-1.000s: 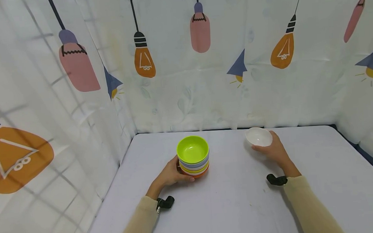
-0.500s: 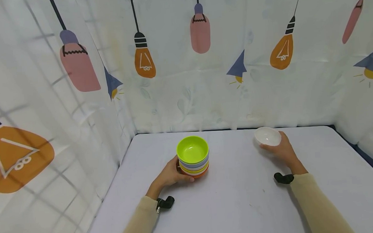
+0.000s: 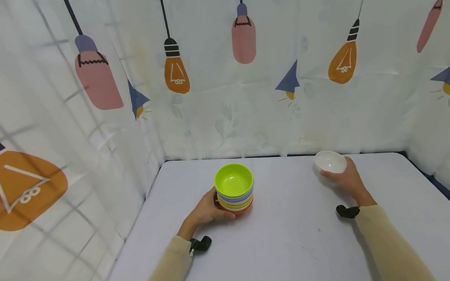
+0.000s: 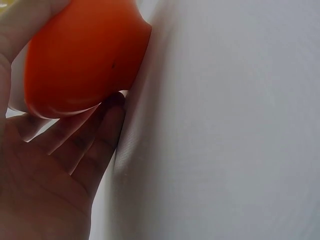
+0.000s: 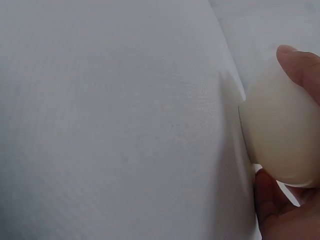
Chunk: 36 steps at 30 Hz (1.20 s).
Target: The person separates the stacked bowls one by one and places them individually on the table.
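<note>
A stack of nested bowls stands on the white table, with a lime green bowl [image 3: 233, 180] on top and an orange bowl [image 4: 90, 55] at the bottom. Between them show grey-blue, yellow and white rims. My left hand [image 3: 207, 209] holds the stack low on its left side, thumb across the front of the orange bowl and fingers round behind. Toward the far right, my right hand [image 3: 349, 178] grips a white bowl [image 3: 330, 162] by its right side. Its thumb lies on the near wall. In the right wrist view the white bowl's base is at the tabletop.
The white table [image 3: 284, 247] ends at a dark-edged far side against a white curtain [image 3: 216, 115] printed with lamps. More curtain hangs close along the left. A few faint specks mark the cloth between the arms.
My right hand has moved the white bowl to the right along the far part of the table. The left hand and the stack have stayed in place.
</note>
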{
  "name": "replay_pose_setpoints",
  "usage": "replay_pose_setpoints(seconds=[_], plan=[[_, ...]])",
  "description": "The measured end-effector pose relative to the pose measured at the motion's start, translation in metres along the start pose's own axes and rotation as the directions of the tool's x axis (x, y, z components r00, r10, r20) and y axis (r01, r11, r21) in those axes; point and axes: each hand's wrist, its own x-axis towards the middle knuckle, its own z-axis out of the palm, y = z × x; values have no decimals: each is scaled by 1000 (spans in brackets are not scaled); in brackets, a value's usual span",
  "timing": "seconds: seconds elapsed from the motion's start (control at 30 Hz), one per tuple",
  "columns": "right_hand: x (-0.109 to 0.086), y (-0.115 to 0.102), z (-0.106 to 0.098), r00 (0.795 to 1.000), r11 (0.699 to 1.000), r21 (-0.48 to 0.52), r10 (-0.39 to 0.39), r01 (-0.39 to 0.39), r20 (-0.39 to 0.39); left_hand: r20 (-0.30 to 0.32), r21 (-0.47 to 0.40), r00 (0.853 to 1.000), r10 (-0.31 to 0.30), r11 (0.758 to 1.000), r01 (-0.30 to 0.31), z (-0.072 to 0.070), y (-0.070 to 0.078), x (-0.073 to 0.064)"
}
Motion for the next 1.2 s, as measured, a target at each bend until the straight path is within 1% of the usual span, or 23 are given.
replay_pose_setpoints(seconds=[0.17,0.33,0.47,0.67,0.93,1.1,1.2], plan=[[4,2,-2,1000,1000,20,9,-9,-3,3,-1,1000,-3,1000,3,-1,1,0],[8,2,-6,1000,1000,17,22,-22,-7,1,6,1000,-12,1000,12,0,3,0],[11,4,-10,999,999,11,44,-44,-7,-6,5,1000,-12,1000,12,1,3,-1],[14,9,-17,995,995,-8,95,-95,10,6,-24,1000,-18,1000,18,3,3,0],[17,10,-19,995,995,-11,99,-99,27,7,-33,1000,-18,999,18,2,3,0],[14,4,-21,987,988,-9,153,-153,45,-2,-28,1000,-14,1000,14,2,1,-1],[8,-5,-24,983,983,-1,183,-183,20,-5,-34,1000,-12,999,12,2,1,-3]])
